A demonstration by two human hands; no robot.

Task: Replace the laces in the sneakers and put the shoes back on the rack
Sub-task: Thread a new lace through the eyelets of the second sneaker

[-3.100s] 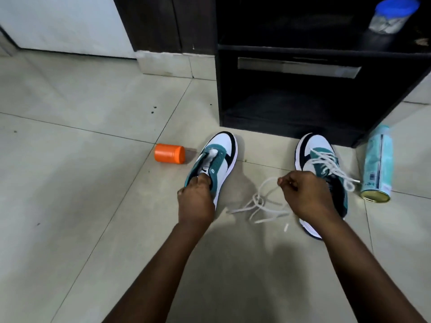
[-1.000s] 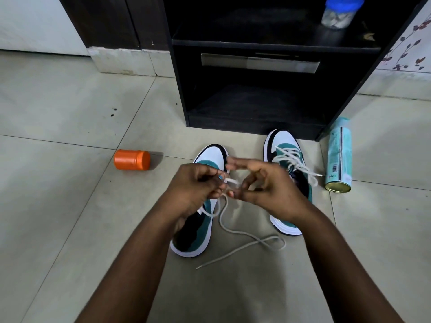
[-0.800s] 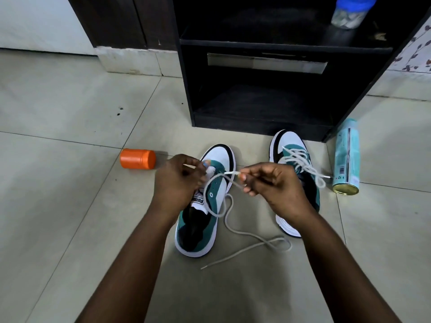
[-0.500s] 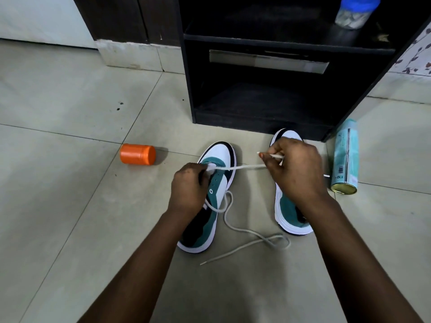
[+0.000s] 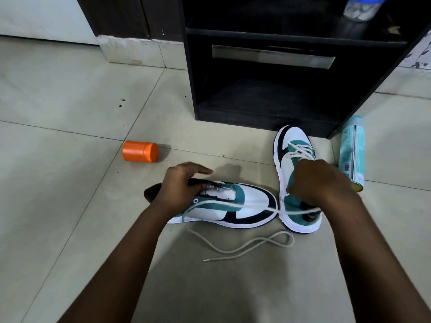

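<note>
Two white, teal and black sneakers lie on the tiled floor. The left sneaker (image 5: 242,206) is turned sideways with its toe to the right, and my left hand (image 5: 180,185) holds it at the heel and tongue. A white lace (image 5: 242,247) runs from an eyelet across this shoe to the right and trails in a loop on the floor. My right hand (image 5: 319,183) is closed on the lace above the right sneaker (image 5: 292,145), which is laced and points at the black rack (image 5: 263,113).
An orange capped jar (image 5: 140,151) lies on the floor to the left. A teal spray can (image 5: 352,148) lies by the rack's right corner. A blue-lidded jar (image 5: 362,7) stands on the rack's upper shelf. The lower shelf holds nothing.
The left sneaker has been turned from pointing at the rack to lying sideways, toe right. My right hand moved down and toward me, pulling the lace across the shoe.
</note>
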